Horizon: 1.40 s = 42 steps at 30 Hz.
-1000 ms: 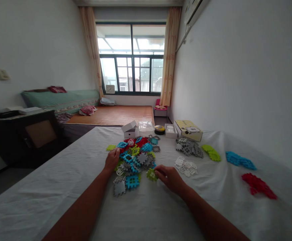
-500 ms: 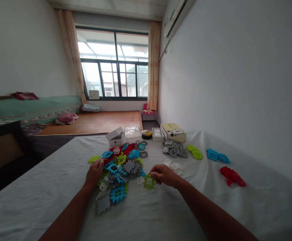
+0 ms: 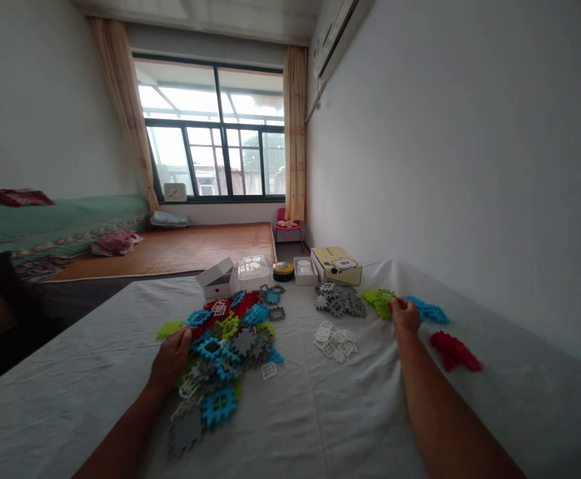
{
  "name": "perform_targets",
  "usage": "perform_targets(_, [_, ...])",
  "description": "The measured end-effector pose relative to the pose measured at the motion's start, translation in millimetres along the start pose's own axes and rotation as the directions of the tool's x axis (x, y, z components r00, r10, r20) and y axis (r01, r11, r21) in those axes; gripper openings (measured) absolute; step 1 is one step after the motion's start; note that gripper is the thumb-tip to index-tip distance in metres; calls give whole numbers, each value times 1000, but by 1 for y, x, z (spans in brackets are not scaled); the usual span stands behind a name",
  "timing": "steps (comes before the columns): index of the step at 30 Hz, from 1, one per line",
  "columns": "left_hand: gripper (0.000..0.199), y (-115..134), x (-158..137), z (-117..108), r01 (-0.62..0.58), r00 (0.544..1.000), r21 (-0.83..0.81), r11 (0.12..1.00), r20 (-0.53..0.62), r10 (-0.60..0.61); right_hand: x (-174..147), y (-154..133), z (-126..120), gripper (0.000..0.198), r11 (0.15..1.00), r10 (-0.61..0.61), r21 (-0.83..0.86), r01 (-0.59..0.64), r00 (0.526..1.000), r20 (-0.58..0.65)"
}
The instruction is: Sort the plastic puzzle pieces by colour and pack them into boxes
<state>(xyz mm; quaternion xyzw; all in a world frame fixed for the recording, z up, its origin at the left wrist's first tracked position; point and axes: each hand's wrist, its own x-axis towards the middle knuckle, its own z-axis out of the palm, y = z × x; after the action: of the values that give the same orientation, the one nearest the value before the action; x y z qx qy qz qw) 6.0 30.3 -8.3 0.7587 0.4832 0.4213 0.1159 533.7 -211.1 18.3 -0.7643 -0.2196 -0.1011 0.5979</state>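
Observation:
My right hand [image 3: 406, 315] pinches a lime-green toothed building tile [image 3: 384, 301] by its edge, right at a small group of like green tiles [image 3: 370, 297]. My left hand [image 3: 171, 354] lies against the left side of a mixed heap of interlocking tiles [image 3: 228, 342] in blue, grey, red, green and white. Its fingers are curled together at the heap's edge, and what they hold, if anything, is hidden. Just right of my right hand are blue tiles [image 3: 427, 310]. A white window-grid piece [image 3: 269, 370] lies apart from the heap.
Grey tiles [image 3: 340, 301], white grid pieces [image 3: 335, 342] and red tiles [image 3: 455, 351] lie in separate groups on the white cloth [image 3: 300, 426]. Along the back stand an open white box [image 3: 218, 281], a clear plastic container [image 3: 254, 269], a round tin [image 3: 284, 271], a small white box [image 3: 305, 271] and a yellow box [image 3: 338, 266].
My right hand has carried the green tile from beside the mixed heap, right and away from me, to the green tiles. My left hand stays at the heap; the view has shifted slightly right.

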Motion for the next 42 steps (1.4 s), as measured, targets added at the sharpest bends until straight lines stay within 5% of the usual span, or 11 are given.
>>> perform_targets(6, [42, 8, -3, -1, 8, 1000, 18, 1000, 16, -8, 2, 4, 8, 37, 989, -35, -145, 37, 999, 16])
perform_targets(10, [41, 11, -5, 0, 13, 1000, 23, 1000, 10, -13, -28, -26, 32, 32, 968, -204, -88, 233, 945, 256])
perform_targets(12, [42, 12, -6, 0, 12, 1000, 24, 1000, 10, -12, -59, -48, 45, 28, 917, -356, 32, 398, 778, 518])
perform_targets(15, [42, 15, -8, -1, 11, 1000, 26, 1000, 9, -11, -114, -80, 57, 24, 767, -540, 267, 584, 361, 761])
perform_targets(16, [41, 15, -8, -2, 10, 1000, 27, 1000, 10, -10, -131, -89, 58, 23, 722, -571, 324, 612, 262, 778])
perform_targets(19, [41, 16, -10, -3, 4, 1000, 29, 1000, 19, -4, -170, -108, 57, 21, 607, -622, 439, 662, 52, 781])
perform_targets(21, [41, 16, -10, -3, 0, 1000, 30, 1000, 25, -1, -185, -114, 57, 23, 538, -620, 452, 712, -29, 784])
perform_targets(27, [41, 16, -10, -2, -5, 999, 25, 1000, 45, 4, -201, -115, 62, 20, 441, -599, 358, 823, -27, 801])
perform_targets(33, [39, 17, -11, -2, -6, 999, 31, 1000, 52, 5, -204, -116, 60, 17, 285, -624, 380, 880, -130, 770])
perform_targets(36, [40, 16, -11, -2, -11, 999, 36, 999, 51, 9, -205, -118, 59, 17, 293, -626, 368, 882, -114, 772])
perform_targets(42, [42, 17, -10, -3, -25, 999, 37, 999, 37, 24, -210, -120, 57, 18, 251, -622, 399, 882, -168, 764])
